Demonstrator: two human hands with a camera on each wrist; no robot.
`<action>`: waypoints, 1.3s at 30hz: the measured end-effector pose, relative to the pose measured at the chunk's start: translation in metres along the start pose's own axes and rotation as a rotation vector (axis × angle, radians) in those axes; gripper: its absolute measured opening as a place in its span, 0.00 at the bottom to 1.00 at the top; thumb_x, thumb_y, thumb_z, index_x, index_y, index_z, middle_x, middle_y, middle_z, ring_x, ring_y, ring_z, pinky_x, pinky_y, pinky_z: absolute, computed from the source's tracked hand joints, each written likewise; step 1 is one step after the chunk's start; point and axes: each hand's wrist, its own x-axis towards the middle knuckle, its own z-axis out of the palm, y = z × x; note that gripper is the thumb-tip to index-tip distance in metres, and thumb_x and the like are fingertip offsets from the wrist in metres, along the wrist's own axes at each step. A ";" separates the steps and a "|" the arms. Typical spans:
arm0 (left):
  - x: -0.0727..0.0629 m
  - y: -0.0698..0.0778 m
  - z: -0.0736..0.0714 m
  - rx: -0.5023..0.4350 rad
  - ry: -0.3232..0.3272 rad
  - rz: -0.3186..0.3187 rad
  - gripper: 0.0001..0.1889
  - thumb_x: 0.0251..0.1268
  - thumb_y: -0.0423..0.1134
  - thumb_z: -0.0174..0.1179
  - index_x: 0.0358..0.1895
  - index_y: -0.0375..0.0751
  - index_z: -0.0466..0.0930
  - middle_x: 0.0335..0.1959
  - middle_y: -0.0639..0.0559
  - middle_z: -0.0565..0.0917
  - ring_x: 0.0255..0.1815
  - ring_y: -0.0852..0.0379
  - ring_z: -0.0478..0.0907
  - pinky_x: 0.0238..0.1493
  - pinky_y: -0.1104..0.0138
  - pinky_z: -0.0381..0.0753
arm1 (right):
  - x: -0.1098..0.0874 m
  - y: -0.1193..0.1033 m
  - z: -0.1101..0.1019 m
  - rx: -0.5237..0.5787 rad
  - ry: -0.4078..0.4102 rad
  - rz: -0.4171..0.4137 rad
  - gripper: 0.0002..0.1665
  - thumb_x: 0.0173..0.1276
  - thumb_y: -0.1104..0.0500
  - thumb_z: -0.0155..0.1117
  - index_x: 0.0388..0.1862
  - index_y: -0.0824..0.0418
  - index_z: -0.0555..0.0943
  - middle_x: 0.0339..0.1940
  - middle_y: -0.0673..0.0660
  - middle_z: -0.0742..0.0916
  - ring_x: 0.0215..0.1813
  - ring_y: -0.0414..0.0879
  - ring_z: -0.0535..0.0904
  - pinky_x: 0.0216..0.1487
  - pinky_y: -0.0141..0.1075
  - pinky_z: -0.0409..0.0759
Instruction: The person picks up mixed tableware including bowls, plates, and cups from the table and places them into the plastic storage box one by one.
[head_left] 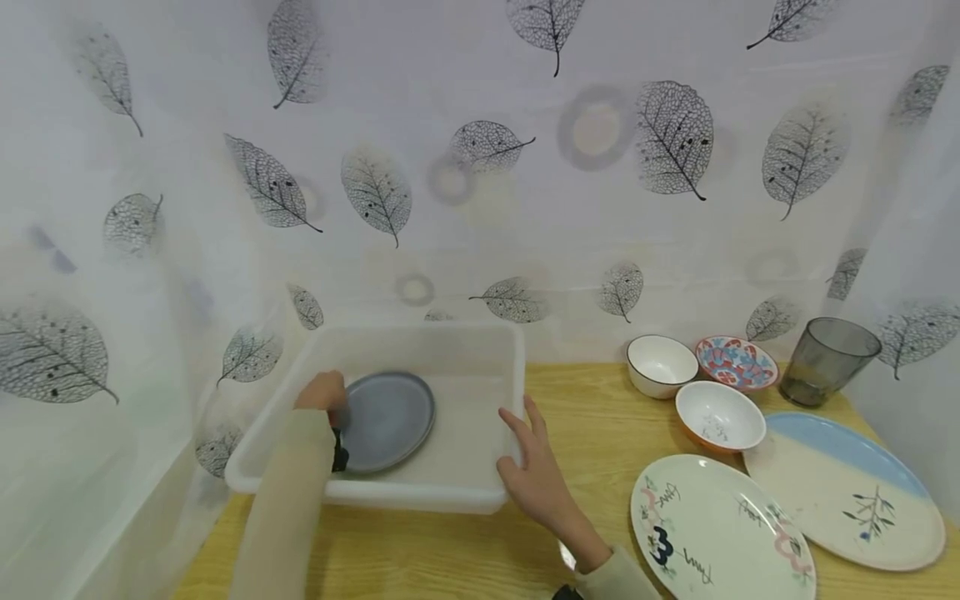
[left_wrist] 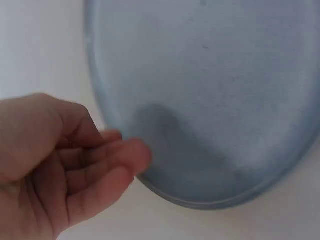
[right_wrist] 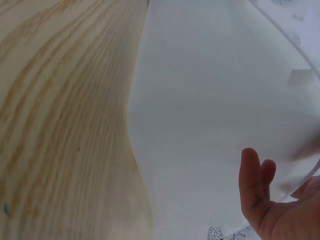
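Note:
A grey-blue round plate (head_left: 386,421) lies inside a white plastic bin (head_left: 420,497) toward its left side. My left hand (head_left: 324,392) is inside the bin at the plate's left edge. In the left wrist view, the loosely bent fingers of my left hand (left_wrist: 85,160) overlap the rim of the plate (left_wrist: 215,100), and a shadow falls across its face. My right hand (head_left: 536,475) is at the bin's right side, fingers spread near the rim. The right wrist view shows my right hand (right_wrist: 280,205) low beside the bin's wall (right_wrist: 200,115), its fingers extended.
On the wooden table (head_left: 577,417), right of the bin, are an oval floral plate (head_left: 720,525), a blue-and-cream plate (head_left: 832,508), a white bowl (head_left: 662,365), an orange-sided bowl (head_left: 720,417), a red-and-blue patterned bowl (head_left: 737,362) and a grey glass (head_left: 828,358). A leaf-print curtain (head_left: 480,225) hangs behind.

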 end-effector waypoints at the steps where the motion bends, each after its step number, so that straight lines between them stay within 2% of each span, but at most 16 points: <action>1: 0.000 0.000 -0.001 -0.027 -0.015 0.003 0.07 0.62 0.27 0.50 0.29 0.30 0.77 0.23 0.40 0.82 0.23 0.48 0.79 0.27 0.60 0.80 | 0.000 0.000 0.000 0.000 -0.001 -0.001 0.39 0.56 0.70 0.54 0.71 0.67 0.70 0.80 0.67 0.52 0.76 0.68 0.55 0.66 0.63 0.64; 3: -0.002 0.001 -0.004 -0.083 -0.027 0.007 0.09 0.61 0.28 0.48 0.27 0.30 0.77 0.21 0.41 0.81 0.20 0.49 0.79 0.23 0.62 0.79 | 0.000 -0.001 0.001 0.001 -0.001 -0.002 0.38 0.56 0.70 0.54 0.70 0.67 0.70 0.80 0.67 0.52 0.76 0.68 0.55 0.66 0.63 0.64; 9: -0.004 0.001 -0.008 -0.244 -0.040 0.035 0.11 0.61 0.29 0.46 0.37 0.26 0.77 0.26 0.43 0.80 0.26 0.51 0.78 0.28 0.61 0.80 | 0.000 -0.001 0.002 0.005 -0.007 0.005 0.38 0.56 0.70 0.54 0.71 0.66 0.70 0.81 0.66 0.51 0.76 0.68 0.54 0.65 0.63 0.64; 13: -0.005 0.001 -0.008 -0.313 -0.047 0.034 0.12 0.61 0.29 0.46 0.40 0.24 0.77 0.24 0.43 0.82 0.24 0.53 0.81 0.29 0.61 0.83 | -0.001 -0.001 0.002 0.003 -0.016 0.010 0.38 0.57 0.70 0.53 0.71 0.66 0.69 0.81 0.66 0.50 0.77 0.68 0.53 0.65 0.64 0.64; 17: -0.005 0.001 -0.012 -0.324 -0.022 0.072 0.13 0.63 0.30 0.45 0.41 0.24 0.76 0.25 0.43 0.82 0.25 0.53 0.80 0.30 0.60 0.83 | 0.000 -0.001 0.002 0.005 -0.014 0.011 0.38 0.57 0.70 0.53 0.71 0.66 0.69 0.81 0.66 0.50 0.77 0.68 0.53 0.66 0.64 0.63; 20: -0.002 0.002 -0.017 -0.366 -0.002 0.108 0.15 0.67 0.31 0.44 0.46 0.21 0.75 0.27 0.41 0.83 0.26 0.54 0.81 0.31 0.60 0.83 | 0.001 -0.002 0.001 0.009 -0.007 0.010 0.38 0.57 0.70 0.52 0.72 0.65 0.69 0.81 0.66 0.50 0.77 0.67 0.53 0.66 0.63 0.63; 25: -0.001 0.006 -0.026 -0.409 0.023 0.128 0.18 0.73 0.33 0.43 0.53 0.20 0.73 0.32 0.39 0.85 0.29 0.55 0.82 0.33 0.61 0.84 | 0.002 -0.003 0.001 0.019 -0.005 0.017 0.38 0.57 0.70 0.52 0.71 0.65 0.69 0.81 0.65 0.50 0.77 0.66 0.53 0.66 0.62 0.63; 31: -0.005 0.012 -0.038 -0.374 0.127 0.183 0.20 0.75 0.36 0.42 0.57 0.21 0.73 0.39 0.34 0.85 0.36 0.49 0.83 0.35 0.62 0.82 | 0.001 -0.003 0.001 0.013 -0.020 0.032 0.38 0.58 0.70 0.52 0.72 0.65 0.68 0.81 0.65 0.49 0.77 0.66 0.52 0.66 0.63 0.63; 35: -0.014 0.017 -0.046 -0.384 0.162 0.229 0.19 0.74 0.35 0.42 0.58 0.24 0.72 0.47 0.32 0.83 0.41 0.46 0.82 0.42 0.59 0.79 | 0.001 -0.003 0.001 0.001 -0.031 0.031 0.38 0.59 0.69 0.51 0.73 0.64 0.68 0.81 0.64 0.49 0.77 0.66 0.52 0.65 0.63 0.63; 39: -0.027 0.027 -0.054 -0.384 0.169 0.253 0.20 0.74 0.36 0.42 0.62 0.26 0.69 0.57 0.29 0.77 0.55 0.37 0.77 0.52 0.49 0.76 | 0.001 -0.001 0.001 -0.010 -0.034 0.028 0.38 0.60 0.68 0.52 0.73 0.63 0.68 0.81 0.64 0.49 0.77 0.66 0.54 0.65 0.63 0.64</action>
